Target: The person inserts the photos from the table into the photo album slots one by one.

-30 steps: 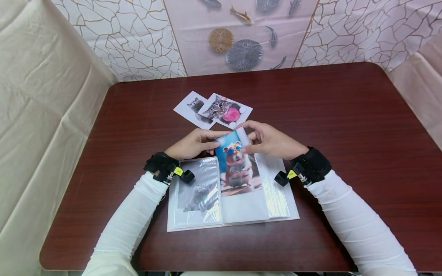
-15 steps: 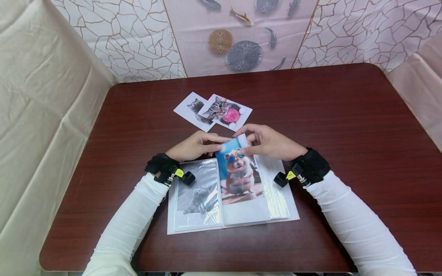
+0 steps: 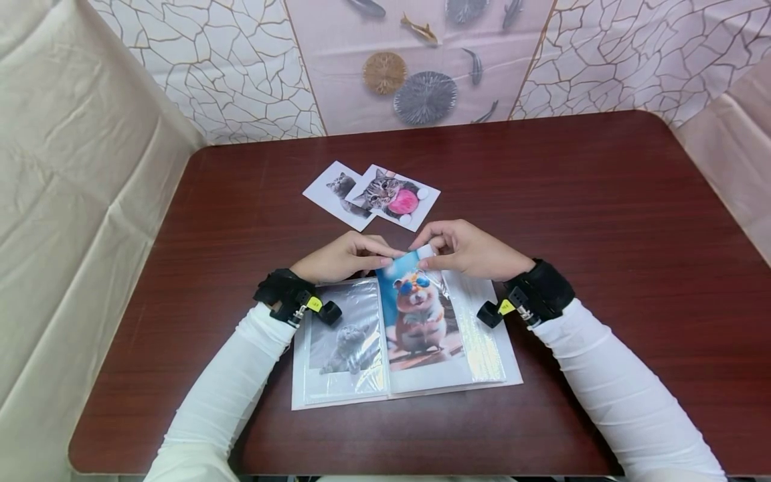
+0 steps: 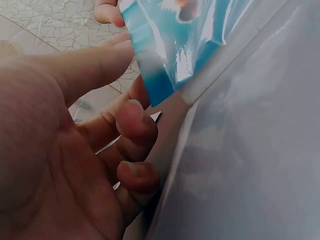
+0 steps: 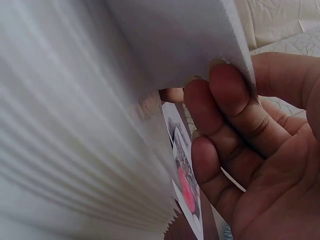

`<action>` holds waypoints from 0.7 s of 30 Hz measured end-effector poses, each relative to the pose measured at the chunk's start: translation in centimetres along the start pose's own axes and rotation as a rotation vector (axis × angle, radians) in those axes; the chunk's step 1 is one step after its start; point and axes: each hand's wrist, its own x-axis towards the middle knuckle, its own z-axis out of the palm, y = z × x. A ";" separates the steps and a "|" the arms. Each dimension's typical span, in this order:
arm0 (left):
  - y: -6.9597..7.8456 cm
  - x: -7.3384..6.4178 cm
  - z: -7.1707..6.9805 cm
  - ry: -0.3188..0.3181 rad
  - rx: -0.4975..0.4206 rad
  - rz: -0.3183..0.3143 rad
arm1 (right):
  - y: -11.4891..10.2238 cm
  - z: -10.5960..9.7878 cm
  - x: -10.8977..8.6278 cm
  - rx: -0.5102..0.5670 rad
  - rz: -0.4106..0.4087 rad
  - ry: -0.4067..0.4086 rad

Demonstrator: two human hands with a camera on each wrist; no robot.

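An open photo album (image 3: 512,358) with clear plastic sleeves lies on the table. On its right page a hamster photo (image 3: 418,321) with blue sunglasses sits mostly inside the sleeve, its blue top at the page's upper edge. My left hand (image 3: 340,258) pinches the upper left of that photo; in the left wrist view the thumb (image 4: 100,67) is on its blue edge (image 4: 160,75). My right hand (image 3: 476,251) pinches the top of the page; the right wrist view shows its fingers (image 5: 230,90) behind the white sheet (image 5: 165,45). A grey cat photo (image 3: 349,348) fills the left sleeve.
Two loose cat photos overlap beyond the album: a grey cat (image 3: 337,194) and a tabby with a pink ball shape (image 3: 397,194). The dark wooden table (image 3: 602,201) reaches back to a patterned cloth (image 3: 421,40), with a beige cloth (image 3: 78,201) along its left.
The hamster photo has slid down toward the bottom of the right sleeve. Both hands have come slightly nearer with it. The loose cat photos stay where they were.
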 end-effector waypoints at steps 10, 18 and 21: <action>0.1 0.2 0.3 -0.053 0.012 0.028 | 0.1 0.1 0.1 -0.067 -0.036 0.018; 0.1 0.3 0.4 -0.087 0.013 0.034 | 0.1 0.2 0.1 -0.089 -0.048 0.039; 0.2 0.3 0.4 -0.099 0.019 0.025 | 0.2 0.2 0.1 -0.092 -0.053 0.039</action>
